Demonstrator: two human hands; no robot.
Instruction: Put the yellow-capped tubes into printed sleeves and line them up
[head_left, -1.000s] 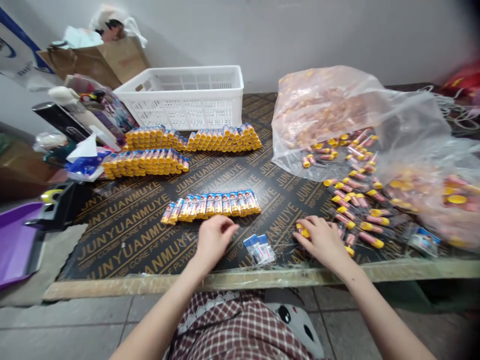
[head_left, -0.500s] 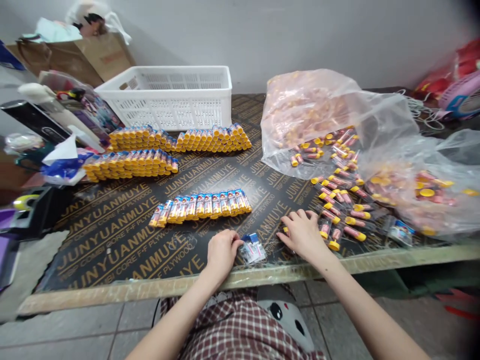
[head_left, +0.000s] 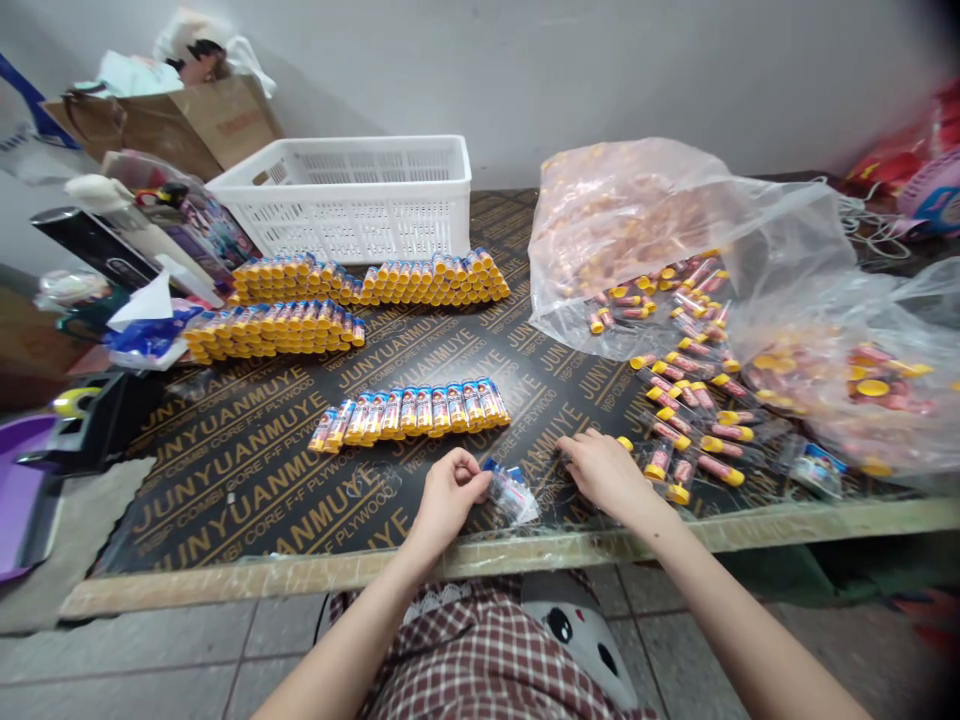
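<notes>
My left hand (head_left: 452, 495) is closed, thumb and fingertips pinching the edge of a small stack of clear plastic sleeves with blue print (head_left: 514, 494) at the front of the table. To its right, my right hand (head_left: 606, 472) rests low over the tabletop, fingers bent together and pointing left; whatever lies under them is hidden. A yellow cap (head_left: 624, 443) shows just behind that hand. Close by on the right are loose clear tubes with pink contents and yellow caps (head_left: 684, 470). A row of tubes in blue printed sleeves (head_left: 427, 410) lies beyond my left hand.
Stacked sleeved tubes (head_left: 274, 330) lie before a white plastic basket (head_left: 352, 225). A large clear bag of tubes (head_left: 630, 215) and another bag (head_left: 862, 390) occupy the right side. A blue printed packet (head_left: 819, 468) sits near the front edge. Bottles (head_left: 112, 240) crowd the left.
My left hand has shifted slightly right, and the sleeves at its fingertips have turned and spread. My right hand has closed its fingers more. The view has moved a little left.
</notes>
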